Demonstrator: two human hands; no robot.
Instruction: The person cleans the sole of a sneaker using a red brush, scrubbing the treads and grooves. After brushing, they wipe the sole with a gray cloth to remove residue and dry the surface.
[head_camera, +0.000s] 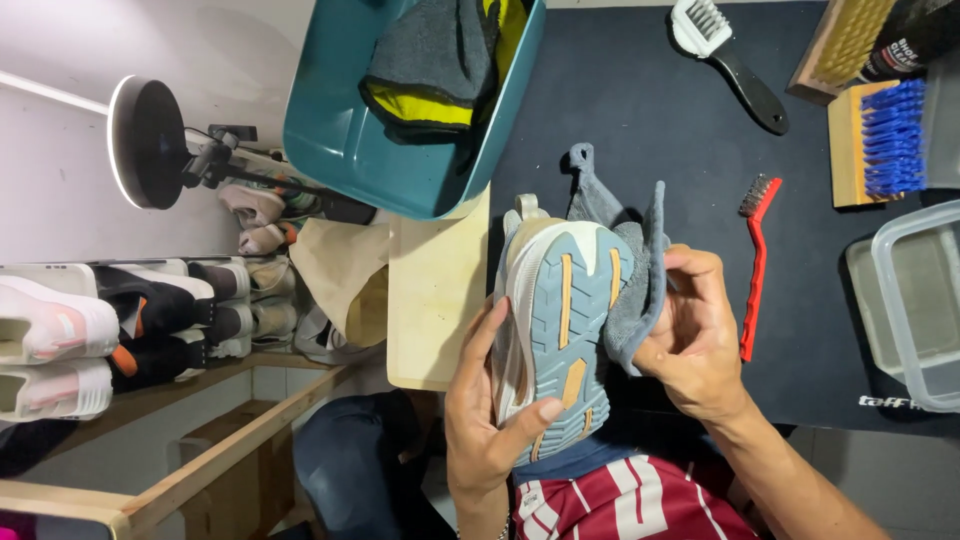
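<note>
Nearest, the left hand (490, 420) wraps one pale sneaker with a grey-blue and tan rubber sole (560, 330), sole turned up, fingers curled along its left side and thumb pressed on the sole near the heel. The right hand (695, 345) pinches one grey microfibre cloth (630, 270) against the shoe's right edge, fingers bunched together. Both are held over the black bench mat (640, 110) at its near left edge. Beyond lie one red-handled wire brush (756, 265), one clear plastic tub (915, 300), one blue-bristled wooden brush (880, 140), one black-handled white brush (725, 60) and one teal plastic basin (400, 110).
</note>
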